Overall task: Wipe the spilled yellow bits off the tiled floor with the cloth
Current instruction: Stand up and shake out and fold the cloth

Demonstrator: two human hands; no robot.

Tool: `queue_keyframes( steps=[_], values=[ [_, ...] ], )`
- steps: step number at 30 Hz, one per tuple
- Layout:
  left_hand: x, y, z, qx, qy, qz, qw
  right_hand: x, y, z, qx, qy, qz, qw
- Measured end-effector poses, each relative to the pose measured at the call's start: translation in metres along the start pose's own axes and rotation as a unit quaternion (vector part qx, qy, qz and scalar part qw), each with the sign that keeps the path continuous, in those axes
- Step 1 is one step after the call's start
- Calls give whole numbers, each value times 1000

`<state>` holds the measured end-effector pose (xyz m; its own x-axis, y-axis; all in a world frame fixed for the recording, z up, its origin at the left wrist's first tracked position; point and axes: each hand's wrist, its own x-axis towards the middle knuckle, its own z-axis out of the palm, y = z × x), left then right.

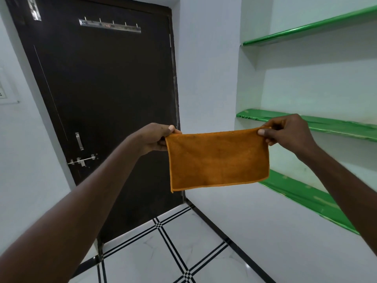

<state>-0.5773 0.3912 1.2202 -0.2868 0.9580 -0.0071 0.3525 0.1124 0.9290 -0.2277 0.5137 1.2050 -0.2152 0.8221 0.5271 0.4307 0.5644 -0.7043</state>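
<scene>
Oddly, cloth (218,160) without visible spill

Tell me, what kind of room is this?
Probably a small room in a home: a dark door with a hook rail, green wall shelves, and a white tiled floor.

Room in a home, dark brown door (106,103) standing shut with bolt (81,159) and hook rail (110,26), pale walls (206,78) framing a built-in niche, green-lined shelves (318,124) running across it, white tiled floor (146,260) showing black line borders
</scene>
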Motion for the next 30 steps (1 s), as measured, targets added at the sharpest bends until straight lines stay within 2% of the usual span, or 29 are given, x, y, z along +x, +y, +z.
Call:
queue_keyframes(
  steps=[2, 5, 10, 14, 18, 24, 30],
  values=[
    [-3, 4, 2, -41, -31, -11, 999, -2, -1, -8, -8, 5, -1, 1000],
    [-5, 11, 3, 6, -57, 1, 998, -2, -1, -15, -14, 11, -4, 1000],
    [-8, 24, 13, 82, 30, 61, 994, -3, 2, -33, -6, 22, -5, 1000],
    [-6, 33, 27, 148, 128, 116, 974, -3, 5, -45, 0, 26, -3, 1000],
    [-4, 39, 41, 175, 175, 154, 956, 2, 10, -58, 6, 12, 8, 1000],
    [-2, 46, 56, 272, 197, 207, 919, 11, 18, -79, 62, -46, 25, 997],
    [0, 50, 70, 221, 193, 209, 933, 17, 23, -95, 107, -77, 25, 991]
  ],
)
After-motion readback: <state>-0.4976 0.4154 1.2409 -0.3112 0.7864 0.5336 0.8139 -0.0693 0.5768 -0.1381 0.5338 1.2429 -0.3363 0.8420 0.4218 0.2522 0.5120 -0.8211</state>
